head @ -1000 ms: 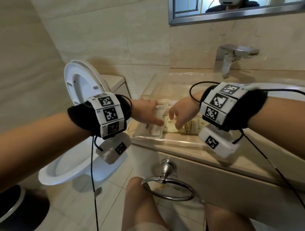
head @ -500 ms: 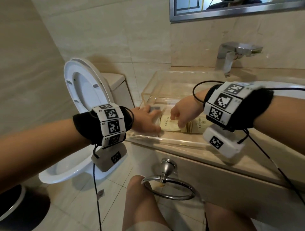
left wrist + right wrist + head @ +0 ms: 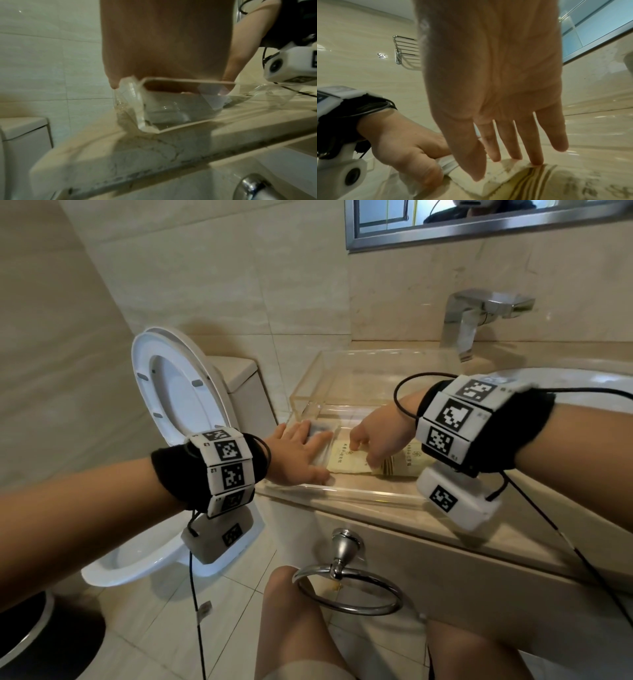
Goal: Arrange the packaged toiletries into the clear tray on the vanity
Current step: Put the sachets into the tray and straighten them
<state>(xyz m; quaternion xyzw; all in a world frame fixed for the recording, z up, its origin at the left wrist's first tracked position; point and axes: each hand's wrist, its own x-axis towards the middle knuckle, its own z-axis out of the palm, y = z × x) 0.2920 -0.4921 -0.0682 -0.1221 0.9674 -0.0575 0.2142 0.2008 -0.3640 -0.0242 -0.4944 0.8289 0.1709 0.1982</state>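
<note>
- Left hand, fingers spread flat, presses white packet into clear tray, likely seating it.
- Right hand, fingers straight, tips steady cream sachet beside packet.

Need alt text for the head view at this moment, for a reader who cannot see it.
Both hands reach into a clear tray on a beige vanity: the left hand lies flat on a white packet, and the right hand touches a cream printed packet. A toilet stands left with its lid up, a chrome faucet behind.
</note>
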